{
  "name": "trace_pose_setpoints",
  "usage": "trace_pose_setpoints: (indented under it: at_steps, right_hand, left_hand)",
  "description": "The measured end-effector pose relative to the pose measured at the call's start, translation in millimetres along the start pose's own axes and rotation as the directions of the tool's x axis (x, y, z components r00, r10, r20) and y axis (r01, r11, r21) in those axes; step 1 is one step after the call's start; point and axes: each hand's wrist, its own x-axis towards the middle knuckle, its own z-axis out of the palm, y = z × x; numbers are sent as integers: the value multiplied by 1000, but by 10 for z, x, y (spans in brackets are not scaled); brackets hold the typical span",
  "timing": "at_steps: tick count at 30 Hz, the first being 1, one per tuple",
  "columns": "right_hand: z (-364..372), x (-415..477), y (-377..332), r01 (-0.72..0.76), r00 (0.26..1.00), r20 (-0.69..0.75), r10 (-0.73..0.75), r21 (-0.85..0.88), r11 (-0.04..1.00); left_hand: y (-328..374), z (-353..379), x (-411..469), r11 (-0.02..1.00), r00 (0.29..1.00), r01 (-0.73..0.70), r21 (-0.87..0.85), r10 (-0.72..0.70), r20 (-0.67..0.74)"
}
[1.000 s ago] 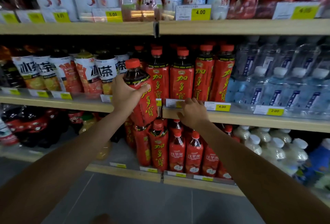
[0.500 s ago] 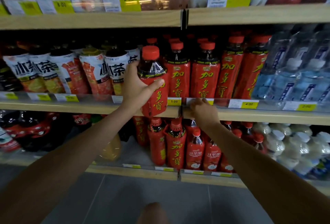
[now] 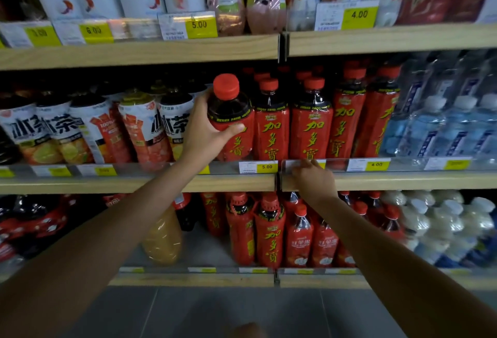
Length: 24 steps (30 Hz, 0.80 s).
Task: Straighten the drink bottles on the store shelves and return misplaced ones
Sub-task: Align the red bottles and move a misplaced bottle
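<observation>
My left hand [image 3: 207,133] is closed around the red tea bottle [image 3: 236,114]: the thumb lies across the top of the label and the fingers go behind the dark shoulder. The bottle is upright at the front edge of the middle shelf [image 3: 134,184], at the left end of the red row [image 3: 271,127], just beside the iced-tea bottles [image 3: 172,122]. The forearm and the clear price rail [image 3: 403,165] hide its base, so I cannot tell if it already stands on the board.

My right hand [image 3: 313,179] is at the same front edge, with bent fingers on the rail. I cannot tell if they pinch something or only rest there.

I think there are two risks. The grip is high on a full bottle, and the label is a glossy shrink sleeve, so it may slide or swing. Also, the base may catch the lip of the rail, and the tea bottles to the left already lean, so one push could tip them.

The bottle is round with a ribbed red cap, and the liquid inside is dark. The shelf edge is pale wood, and the water bottles [image 3: 443,133] at the right end are soft clear plastic.
</observation>
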Motion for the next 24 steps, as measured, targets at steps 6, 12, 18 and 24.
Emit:
trace_pose_setpoints:
  at_steps: [6,12,18,24]
  right_hand:
    - [31,-16,-10,-23,1000,-5,23,-22,999]
    - [55,-4,6,-23,999,-25,23,15,1000]
    - [121,-19,20,-27,998,-64,28,16,1000]
    - [152,-20,41,-26,995,-99,30,45,999]
  left_hand:
    - [-250,76,133,996,999,35,-82,-37,-29]
    - [-419,231,146,990,995,102,-94,-101,17]
    - [-498,279,260,973,976,217,-79,-213,54]
    - [-515,305,283,977,975,214,-22,-212,73]
